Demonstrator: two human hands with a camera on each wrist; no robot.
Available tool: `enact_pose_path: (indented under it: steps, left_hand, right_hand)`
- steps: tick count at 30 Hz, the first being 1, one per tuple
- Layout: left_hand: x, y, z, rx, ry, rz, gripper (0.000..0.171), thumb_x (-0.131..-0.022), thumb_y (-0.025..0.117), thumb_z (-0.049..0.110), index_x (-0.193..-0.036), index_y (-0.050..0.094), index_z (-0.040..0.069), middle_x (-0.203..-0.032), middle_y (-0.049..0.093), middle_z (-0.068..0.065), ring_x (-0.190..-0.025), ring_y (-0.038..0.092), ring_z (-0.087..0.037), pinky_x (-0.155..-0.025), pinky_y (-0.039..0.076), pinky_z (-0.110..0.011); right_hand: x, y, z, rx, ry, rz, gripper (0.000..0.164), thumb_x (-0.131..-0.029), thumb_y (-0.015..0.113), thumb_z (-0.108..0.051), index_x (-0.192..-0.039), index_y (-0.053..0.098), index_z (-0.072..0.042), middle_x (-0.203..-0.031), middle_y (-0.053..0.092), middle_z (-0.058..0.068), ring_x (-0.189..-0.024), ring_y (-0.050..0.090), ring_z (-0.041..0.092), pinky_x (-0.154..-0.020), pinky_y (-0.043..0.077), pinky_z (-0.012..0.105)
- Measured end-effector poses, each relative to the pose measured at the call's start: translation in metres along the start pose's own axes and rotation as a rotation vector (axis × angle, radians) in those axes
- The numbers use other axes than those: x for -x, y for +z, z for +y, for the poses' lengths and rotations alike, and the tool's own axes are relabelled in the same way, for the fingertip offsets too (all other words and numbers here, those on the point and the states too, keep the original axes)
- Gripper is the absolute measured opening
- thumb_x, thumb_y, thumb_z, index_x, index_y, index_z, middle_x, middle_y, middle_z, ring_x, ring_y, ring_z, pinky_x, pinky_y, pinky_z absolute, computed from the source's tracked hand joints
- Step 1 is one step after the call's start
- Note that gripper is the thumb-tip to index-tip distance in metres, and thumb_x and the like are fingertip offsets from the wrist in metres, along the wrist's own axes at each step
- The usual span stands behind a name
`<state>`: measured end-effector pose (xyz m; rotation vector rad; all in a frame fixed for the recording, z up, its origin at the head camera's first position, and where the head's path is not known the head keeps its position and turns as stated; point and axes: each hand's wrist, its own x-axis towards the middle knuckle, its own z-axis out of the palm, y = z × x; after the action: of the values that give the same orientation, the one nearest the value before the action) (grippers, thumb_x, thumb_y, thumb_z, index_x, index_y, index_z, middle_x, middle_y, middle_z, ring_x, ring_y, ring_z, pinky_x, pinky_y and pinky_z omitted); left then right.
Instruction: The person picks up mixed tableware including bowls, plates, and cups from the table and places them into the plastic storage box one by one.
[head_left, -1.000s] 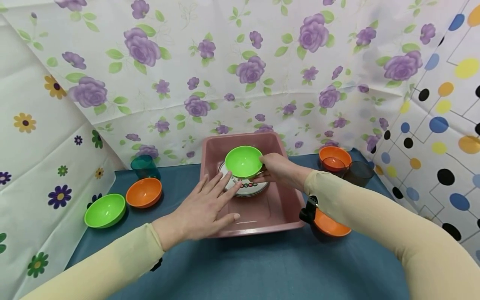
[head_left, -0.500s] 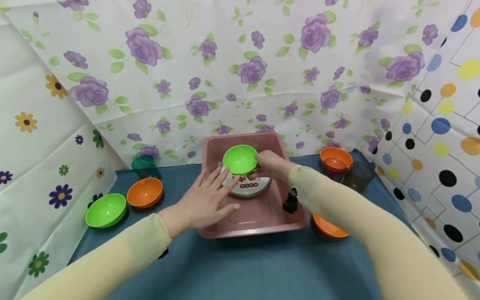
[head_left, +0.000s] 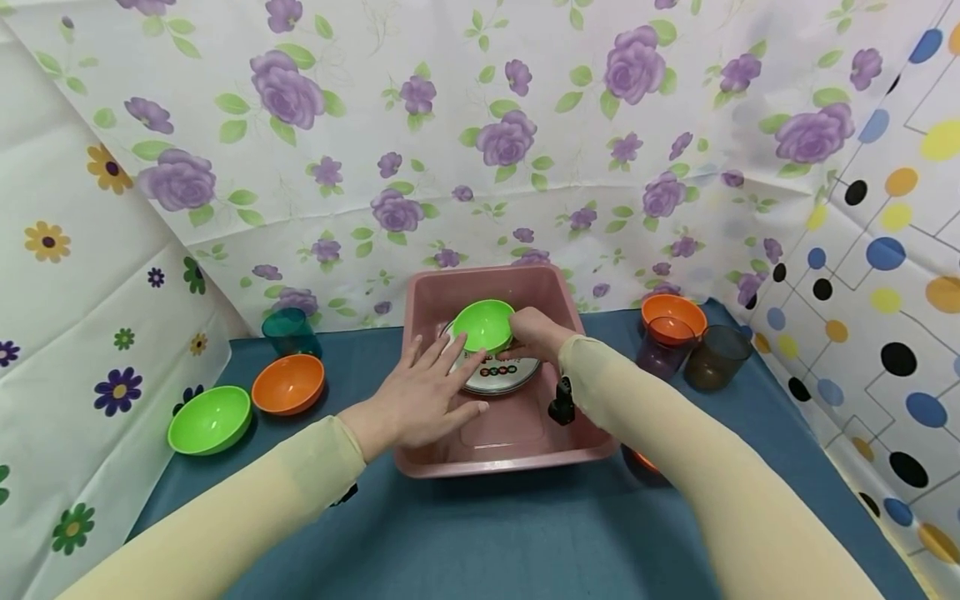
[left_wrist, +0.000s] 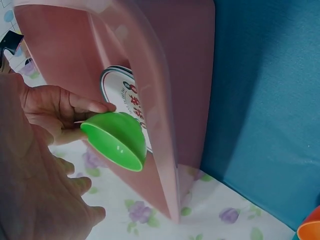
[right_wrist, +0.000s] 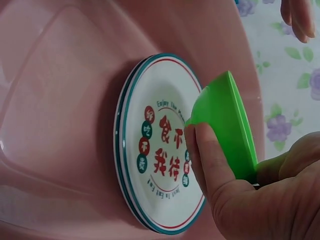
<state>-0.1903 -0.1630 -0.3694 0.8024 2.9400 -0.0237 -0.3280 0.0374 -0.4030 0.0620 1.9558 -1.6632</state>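
Note:
My right hand (head_left: 534, 332) pinches a small green bowl (head_left: 483, 325) by its right side, thumb at the rim and fingers under the outer wall. The bowl is held close over a stack of white plates (right_wrist: 160, 200) with teal rims and red lettering. Those plates lie in a pink plastic basin (head_left: 502, 433), toward its back. In the right wrist view the bowl stands tilted beside the lettering and covers part of the top plate. My left hand (head_left: 420, 400), fingers spread and holding nothing, hovers over the basin's left side, fingertips near the bowl in the head view.
At left stand a green bowl (head_left: 210, 421), an orange bowl (head_left: 288, 385) and a teal cup (head_left: 291, 335). At right are an orange bowl (head_left: 675, 315), a purplish cup (head_left: 663, 354) and a grey cup (head_left: 717, 358). My right forearm mostly hides another orange bowl (head_left: 645, 462).
My right hand has lowered the green bowl toward the plates, and its forearm has swung left, covering more of the near orange bowl. My left hand has drifted slightly right.

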Motion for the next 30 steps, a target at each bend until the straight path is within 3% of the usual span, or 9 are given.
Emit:
enact_pose_path:
  steps: [5,19,25,30]
  left_hand:
    - [0.000,0.002,0.000,0.003,-0.012,-0.025,0.078,-0.103,0.035,0.068,-0.166,0.015,0.026,-0.172,0.004,-0.008,-0.157,0.002,-0.031,-0.122,-0.004,-0.059]
    - [0.002,0.002,0.000,-0.018,-0.017,-0.042,0.078,-0.104,0.032,0.068,-0.166,0.013,0.026,-0.172,0.005,-0.010,-0.157,0.005,-0.032,-0.122,0.004,-0.061]
    - [0.002,0.003,-0.001,-0.012,-0.017,-0.046,0.077,-0.104,0.031,0.068,-0.166,0.013,0.026,-0.172,0.004,-0.009,-0.157,0.004,-0.032,-0.122,0.004,-0.061]
    - [0.003,0.003,-0.002,0.008,-0.016,-0.047,0.077,-0.104,0.033,0.068,-0.166,0.015,0.026,-0.171,0.004,-0.009,-0.157,0.004,-0.032,-0.122,0.003,-0.061]
  right_hand:
    - [-0.003,0.003,0.005,-0.006,0.048,0.024,0.038,-0.110,0.033,-0.005,-0.142,0.048,0.010,-0.137,0.052,0.033,-0.093,0.067,0.031,-0.101,0.052,0.048]
    - [-0.010,0.002,0.015,-0.052,0.060,0.029,0.044,-0.108,0.030,0.001,-0.150,0.036,0.006,-0.138,0.049,0.031,-0.109,0.064,0.039,-0.098,0.053,0.051]
    - [-0.014,0.003,0.018,-0.083,0.076,0.045,0.043,-0.107,0.029,0.003,-0.149,0.039,0.006,-0.138,0.049,0.032,-0.112,0.062,0.041,-0.099,0.052,0.051]
    - [-0.016,0.003,0.019,-0.075,0.078,0.045,0.040,-0.108,0.032,-0.001,-0.147,0.042,0.006,-0.134,0.051,0.028,-0.106,0.063,0.038,-0.101,0.051,0.052]
